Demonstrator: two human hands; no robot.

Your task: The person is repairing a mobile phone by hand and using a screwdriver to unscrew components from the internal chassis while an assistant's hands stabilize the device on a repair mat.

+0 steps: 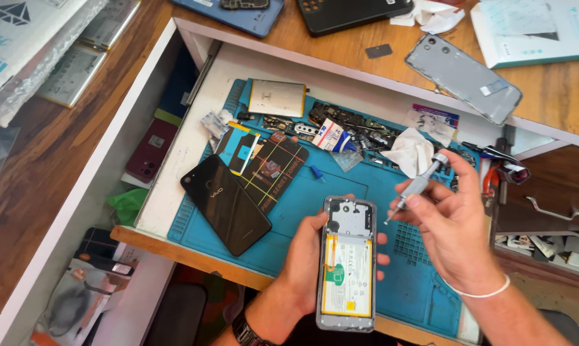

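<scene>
Head view: left hand (305,256) clamped round edges of opened phone (348,263) above blue mat (289,224); right hand (453,221) pinches screwdriver (416,186). Phone light, rigid, exposed battery fragile: grip frame sides.

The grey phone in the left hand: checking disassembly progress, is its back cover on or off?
Off. The grey phone shows its bare white battery and metal shield plate.

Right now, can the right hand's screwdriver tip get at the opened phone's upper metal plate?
Probably yes: the right hand holds the silver screwdriver beside the opened grey phone, and its upper metal plate lies uncovered.
</scene>
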